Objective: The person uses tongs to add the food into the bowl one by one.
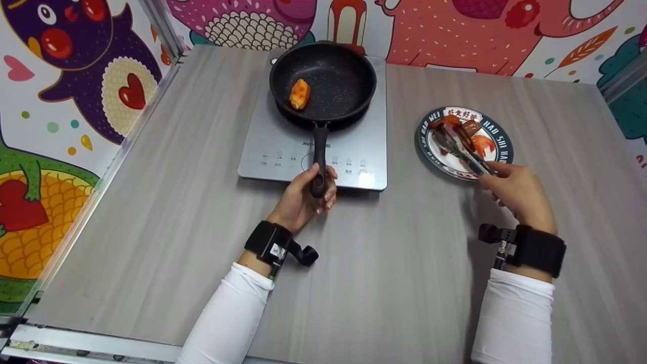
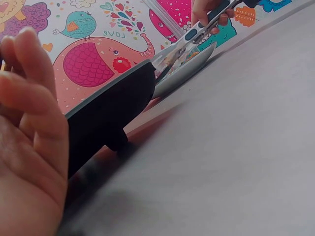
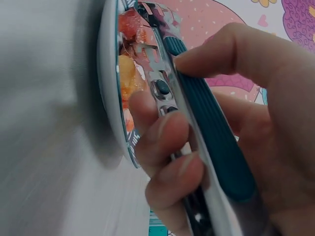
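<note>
My left hand (image 1: 305, 196) holds the handle of a black frying pan (image 1: 343, 86), thumb on one side and fingers on the other. One orange-yellow piece of food (image 1: 300, 94) lies in the left part of the pan. At the right, my right hand (image 1: 523, 192) grips metal tongs (image 1: 467, 156) with dark teal grips (image 3: 211, 132). The tongs' tips are down among several reddish pieces of food (image 1: 483, 144) on a round plate (image 1: 423, 146) with a dark patterned rim. Whether the tips pinch a piece cannot be made out.
Beneath the pan is a silver induction cooker (image 1: 268, 151) with a touch panel. Both it and the plate stand on a grey wood-grain table (image 1: 384, 283). Cartoon-printed walls (image 1: 455, 30) border the table at the back and left, with a metal frame (image 1: 101, 212) along the left edge.
</note>
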The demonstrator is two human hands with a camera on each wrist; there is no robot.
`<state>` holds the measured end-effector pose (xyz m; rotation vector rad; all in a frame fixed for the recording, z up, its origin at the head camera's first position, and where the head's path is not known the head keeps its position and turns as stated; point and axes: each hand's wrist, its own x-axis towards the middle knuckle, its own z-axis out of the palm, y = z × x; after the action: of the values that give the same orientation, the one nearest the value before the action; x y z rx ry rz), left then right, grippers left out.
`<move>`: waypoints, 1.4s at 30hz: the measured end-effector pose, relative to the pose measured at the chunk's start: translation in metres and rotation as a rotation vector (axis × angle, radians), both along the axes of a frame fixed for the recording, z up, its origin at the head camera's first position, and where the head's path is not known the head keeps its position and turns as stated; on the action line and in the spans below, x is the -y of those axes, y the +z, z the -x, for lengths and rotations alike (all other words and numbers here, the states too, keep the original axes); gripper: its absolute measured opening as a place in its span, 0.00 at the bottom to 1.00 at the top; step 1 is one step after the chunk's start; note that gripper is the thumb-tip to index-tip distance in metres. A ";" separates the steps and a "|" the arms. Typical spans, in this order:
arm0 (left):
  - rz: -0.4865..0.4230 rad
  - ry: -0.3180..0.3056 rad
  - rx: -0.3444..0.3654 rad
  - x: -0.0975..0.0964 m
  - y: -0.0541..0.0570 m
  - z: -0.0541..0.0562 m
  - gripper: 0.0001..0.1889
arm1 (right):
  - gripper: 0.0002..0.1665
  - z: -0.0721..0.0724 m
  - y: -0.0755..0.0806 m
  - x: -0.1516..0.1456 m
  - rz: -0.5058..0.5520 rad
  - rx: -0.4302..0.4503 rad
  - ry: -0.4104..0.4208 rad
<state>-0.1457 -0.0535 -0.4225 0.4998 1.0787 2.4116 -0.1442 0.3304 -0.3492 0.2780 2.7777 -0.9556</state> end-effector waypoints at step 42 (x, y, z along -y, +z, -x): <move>-0.006 -0.001 0.011 0.000 -0.002 0.001 0.19 | 0.30 0.016 -0.020 0.031 -0.239 -0.156 0.004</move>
<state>-0.1465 -0.0532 -0.4242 0.4886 1.0672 2.4147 -0.1599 0.2991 -0.3692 0.2409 3.0377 -0.6688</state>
